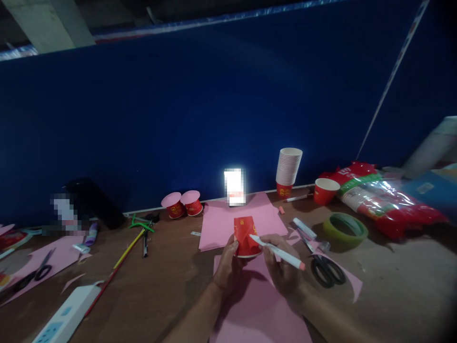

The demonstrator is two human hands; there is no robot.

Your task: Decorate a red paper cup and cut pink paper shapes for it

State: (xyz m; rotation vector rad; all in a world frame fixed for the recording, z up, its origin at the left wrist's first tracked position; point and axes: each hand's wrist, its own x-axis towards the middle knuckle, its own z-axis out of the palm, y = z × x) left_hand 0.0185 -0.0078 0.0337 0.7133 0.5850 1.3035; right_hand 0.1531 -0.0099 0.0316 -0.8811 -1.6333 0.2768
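Note:
My left hand (228,269) is closed around a red paper cup (245,236), held upside down and tilted over a sheet of pink paper (257,305). My right hand (283,271) grips a white marker with a pink cap (278,251). The marker's tip rests against the cup's side. Both hands hover low over the wooden table (171,281), near its middle.
Black scissors (326,271), a green tape roll (345,227) and a stack of white cups (288,171) lie to the right. Two upturned red cups (182,204) stand at the blue wall. A power strip (67,314), pencils and other scissors (34,275) lie left.

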